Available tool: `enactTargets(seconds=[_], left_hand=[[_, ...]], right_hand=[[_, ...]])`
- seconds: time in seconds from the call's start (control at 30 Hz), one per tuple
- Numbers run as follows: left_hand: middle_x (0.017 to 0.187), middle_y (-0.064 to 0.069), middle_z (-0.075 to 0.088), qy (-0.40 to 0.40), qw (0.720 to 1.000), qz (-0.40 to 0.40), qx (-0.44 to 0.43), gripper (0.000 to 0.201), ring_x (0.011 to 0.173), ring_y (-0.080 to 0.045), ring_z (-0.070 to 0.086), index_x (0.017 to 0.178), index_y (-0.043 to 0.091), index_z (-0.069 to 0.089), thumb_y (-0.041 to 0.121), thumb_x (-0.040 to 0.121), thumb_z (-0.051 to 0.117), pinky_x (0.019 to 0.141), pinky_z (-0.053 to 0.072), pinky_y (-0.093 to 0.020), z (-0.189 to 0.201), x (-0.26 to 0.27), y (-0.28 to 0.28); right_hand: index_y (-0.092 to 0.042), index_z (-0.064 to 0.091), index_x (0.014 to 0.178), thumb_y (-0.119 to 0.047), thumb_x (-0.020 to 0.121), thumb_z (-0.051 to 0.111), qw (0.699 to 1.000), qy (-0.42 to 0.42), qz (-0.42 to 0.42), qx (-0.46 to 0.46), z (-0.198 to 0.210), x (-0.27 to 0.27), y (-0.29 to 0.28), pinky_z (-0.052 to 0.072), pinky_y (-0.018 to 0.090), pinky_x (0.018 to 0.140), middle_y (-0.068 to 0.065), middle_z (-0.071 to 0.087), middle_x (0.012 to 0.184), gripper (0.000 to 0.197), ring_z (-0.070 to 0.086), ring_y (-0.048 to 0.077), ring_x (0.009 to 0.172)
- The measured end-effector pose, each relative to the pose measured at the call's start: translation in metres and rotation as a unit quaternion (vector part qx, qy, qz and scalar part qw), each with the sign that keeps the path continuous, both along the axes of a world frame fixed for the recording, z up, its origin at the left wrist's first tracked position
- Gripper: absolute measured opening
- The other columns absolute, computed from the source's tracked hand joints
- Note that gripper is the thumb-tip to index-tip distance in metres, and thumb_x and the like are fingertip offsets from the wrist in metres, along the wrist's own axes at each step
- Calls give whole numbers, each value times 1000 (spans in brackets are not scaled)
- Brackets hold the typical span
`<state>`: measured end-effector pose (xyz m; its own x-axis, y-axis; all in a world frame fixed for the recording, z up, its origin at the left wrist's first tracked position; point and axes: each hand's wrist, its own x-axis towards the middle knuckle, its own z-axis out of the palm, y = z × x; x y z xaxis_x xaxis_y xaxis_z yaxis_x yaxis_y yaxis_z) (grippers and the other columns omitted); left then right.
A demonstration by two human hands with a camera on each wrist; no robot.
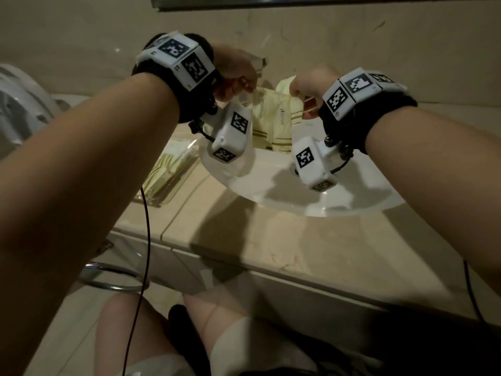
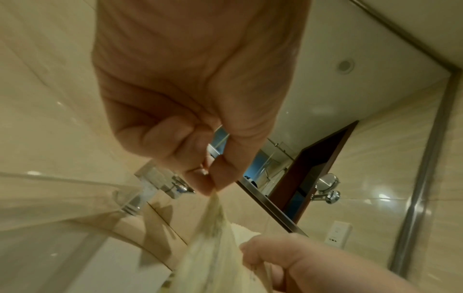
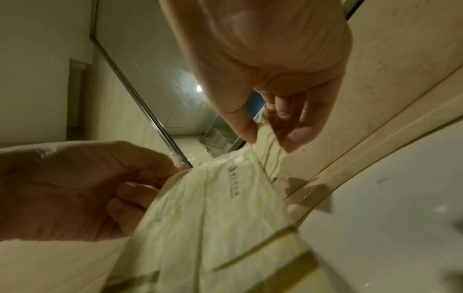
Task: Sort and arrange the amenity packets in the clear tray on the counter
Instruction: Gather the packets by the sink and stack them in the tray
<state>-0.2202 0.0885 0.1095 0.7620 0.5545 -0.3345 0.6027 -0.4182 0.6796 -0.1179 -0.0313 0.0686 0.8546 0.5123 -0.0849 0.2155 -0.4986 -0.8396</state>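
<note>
I hold a small bunch of pale yellow amenity packets (image 1: 271,118) with olive stripes up in the air above the sink. My left hand (image 1: 249,89) pinches their top left edge between thumb and fingertips (image 2: 209,188); the packets (image 2: 213,247) hang below it. My right hand (image 1: 296,92) pinches the top right corner, thumb and fingers (image 3: 298,136) closed on the packets (image 3: 225,218). The clear tray (image 1: 179,195) stands on the counter at lower left of my hands, with more yellow packets (image 1: 162,172) lying in it.
A white round sink basin (image 1: 311,191) lies under my hands, set in a beige marble counter (image 1: 271,240). A chrome faucet (image 2: 175,187) and a mirror frame (image 2: 275,214) are behind. A toilet (image 1: 16,109) stands left; a chrome ring (image 1: 113,278) hangs below the counter.
</note>
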Motion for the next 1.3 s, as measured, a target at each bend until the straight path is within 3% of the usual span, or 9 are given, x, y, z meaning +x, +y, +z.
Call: enactTargets(seconds=[0.1, 0.17, 0.33, 0.5, 0.7, 0.9, 1.03, 1.2, 1.3], left_hand=[[63, 7, 41, -18, 1000, 17, -8, 26, 36, -1, 34, 68, 17, 47, 12, 93, 47, 39, 28, -10, -3, -13, 11], [64, 7, 43, -28, 999, 30, -5, 25, 35, 0, 36, 69, 16, 48, 12, 94, 47, 37, 30, -8, -5, -26, 24], [74, 4, 49, -95, 992, 86, -8, 18, 57, -4, 41, 76, 17, 50, 13, 94, 49, 50, 38, -12, -2, -49, 52], [79, 4, 50, -135, 982, 135, -11, 15, 67, -5, 45, 76, 18, 49, 12, 90, 52, 63, 42, -15, 5, -70, 76], [79, 5, 48, -143, 975, 171, 12, 18, 70, -6, 44, 74, 17, 48, 12, 90, 51, 72, 42, -18, 1, -89, 102], [77, 5, 48, -159, 966, 203, 20, 20, 69, -6, 45, 71, 17, 49, 12, 90, 51, 70, 43, -18, -2, -111, 124], [78, 5, 49, -176, 958, 224, 24, 18, 70, -6, 47, 73, 17, 50, 13, 90, 53, 71, 43, -18, -1, -128, 138], [77, 4, 51, -219, 949, 220, 56, 20, 74, -8, 49, 73, 21, 51, 10, 89, 52, 66, 45, -20, -3, -148, 151], [79, 8, 51, -237, 949, 160, 132, 24, 73, -4, 50, 78, 26, 48, 6, 89, 53, 69, 45, -16, -5, -159, 148]], right_hand=[[-28, 43, 69, -23, 75, 59, 1000, -16, 3, 7, -1, -4, 23, 55, 36, 85, -7, 48, 80, 18, 57, 19, 94], [-28, 43, 69, -21, 76, 59, 1000, -11, 13, 16, 0, -8, 37, 53, 36, 90, -7, 47, 78, 19, 55, 19, 94], [-28, 41, 68, -19, 82, 59, 998, -18, 55, 14, -1, -28, 69, 49, 28, 71, -8, 46, 76, 24, 51, 10, 71], [-27, 40, 69, -18, 78, 61, 997, -9, 72, 13, -6, -39, 96, 53, 31, 83, -6, 46, 77, 24, 54, 18, 88], [-23, 42, 67, -17, 83, 60, 994, 8, 112, -4, -9, -58, 120, 49, 26, 63, -5, 46, 74, 25, 49, 10, 65], [-23, 40, 67, -18, 86, 58, 989, 23, 143, -2, -8, -78, 144, 49, 29, 81, -5, 44, 75, 26, 46, 9, 64], [-22, 41, 67, -19, 87, 56, 987, 29, 160, -9, -5, -91, 155, 49, 29, 70, -3, 45, 74, 25, 47, 11, 65], [-22, 40, 66, -17, 87, 54, 983, 10, 181, -26, -7, -103, 171, 47, 31, 75, -3, 42, 72, 27, 44, 10, 62], [-21, 36, 64, -17, 91, 48, 980, -7, 192, -45, -8, -112, 178, 43, 31, 81, -3, 39, 70, 30, 46, 18, 69]])
